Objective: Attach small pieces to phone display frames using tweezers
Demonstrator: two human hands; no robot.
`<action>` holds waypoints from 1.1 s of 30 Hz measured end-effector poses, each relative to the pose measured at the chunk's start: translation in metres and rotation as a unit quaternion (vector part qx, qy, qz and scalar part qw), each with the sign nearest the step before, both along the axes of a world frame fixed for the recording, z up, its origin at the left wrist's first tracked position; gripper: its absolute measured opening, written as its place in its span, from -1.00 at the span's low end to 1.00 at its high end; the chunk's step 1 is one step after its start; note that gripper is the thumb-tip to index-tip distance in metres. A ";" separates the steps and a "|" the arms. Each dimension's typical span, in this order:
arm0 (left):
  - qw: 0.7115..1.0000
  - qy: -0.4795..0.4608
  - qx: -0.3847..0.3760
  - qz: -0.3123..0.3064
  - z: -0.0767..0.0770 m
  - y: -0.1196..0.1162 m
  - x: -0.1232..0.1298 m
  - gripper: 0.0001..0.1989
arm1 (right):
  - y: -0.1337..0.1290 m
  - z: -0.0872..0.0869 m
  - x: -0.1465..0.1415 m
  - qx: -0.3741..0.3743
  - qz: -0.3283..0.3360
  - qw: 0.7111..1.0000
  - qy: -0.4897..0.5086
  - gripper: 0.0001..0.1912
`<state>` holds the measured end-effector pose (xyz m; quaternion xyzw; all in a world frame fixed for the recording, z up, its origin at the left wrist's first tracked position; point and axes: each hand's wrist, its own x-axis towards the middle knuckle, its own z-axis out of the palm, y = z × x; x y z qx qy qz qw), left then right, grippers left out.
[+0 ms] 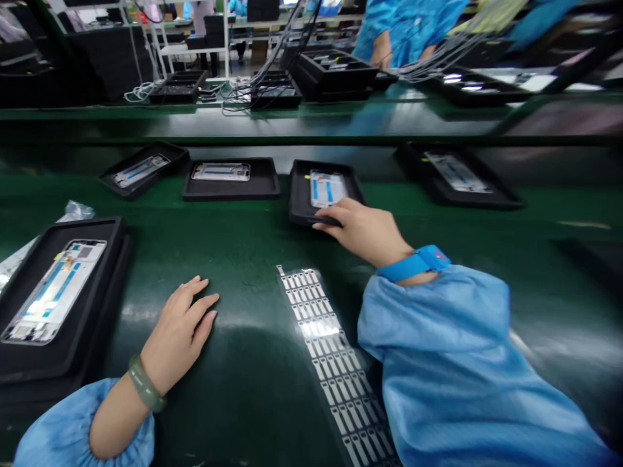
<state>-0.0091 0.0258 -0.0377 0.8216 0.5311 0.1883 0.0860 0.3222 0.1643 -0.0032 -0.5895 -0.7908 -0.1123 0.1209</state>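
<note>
My right hand [367, 230] pinches the near edge of a black foam tray [302, 194]. A phone frame [327, 188] with blue strips lies in that tray. Resting on the green bench [233, 363], my left hand [180, 321] has its fingers spread and holds nothing. Between my forearms lies a clear sheet of small adhesive pieces [324, 344], laid out in rows; my right sleeve covers part of its right side. Left of my left hand is a stack of black trays [109, 279], the top one bearing a larger-looking phone frame [56, 288].
Along the back of the bench stand more black trays with phone frames: a tilted tray [178, 155], a straight tray [265, 185] and a right-hand tray [503, 198]. A raised shelf [204, 123] holds trays and cables. Beyond it, a person in blue [406, 29] stands.
</note>
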 end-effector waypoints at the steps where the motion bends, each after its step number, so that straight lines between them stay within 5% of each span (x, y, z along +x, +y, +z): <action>1: 1.000 -0.005 -0.001 0.003 0.000 0.000 -0.001 -0.71 | -0.013 0.007 -0.005 -0.011 0.022 1.000 -0.003 -0.74; 7: 0.995 -0.073 -0.010 0.064 0.005 -0.001 -0.002 -0.59 | -0.089 0.045 -0.045 -0.105 0.157 0.982 -0.022 -0.78; 11: 0.992 -0.095 -0.005 0.086 0.012 0.001 -0.004 -0.57 | -0.124 0.057 -0.076 -0.140 0.277 0.950 -0.018 -0.80; 17: 0.987 -0.098 0.015 0.124 0.018 0.008 -0.015 -0.55 | -0.177 0.036 -0.122 -0.146 0.447 0.881 0.046 -0.80; 22: 0.985 -0.083 0.032 0.149 0.019 0.011 -0.021 -0.52 | -0.204 0.016 -0.137 -0.245 0.513 0.816 0.105 -0.93; 26: 0.986 -0.080 0.071 0.126 0.023 0.011 -0.019 -0.53 | -0.157 0.024 -0.119 -0.286 0.475 0.757 0.346 -0.87; 30: 0.990 -0.071 0.115 0.043 0.031 0.010 -0.007 -0.53 | -0.086 0.018 -0.085 -0.255 0.135 0.745 0.601 -0.51; 33: 0.993 -0.031 0.070 -0.092 0.038 0.008 0.014 -0.57 | -0.059 -0.001 -0.068 -0.235 -0.004 0.689 0.685 -0.55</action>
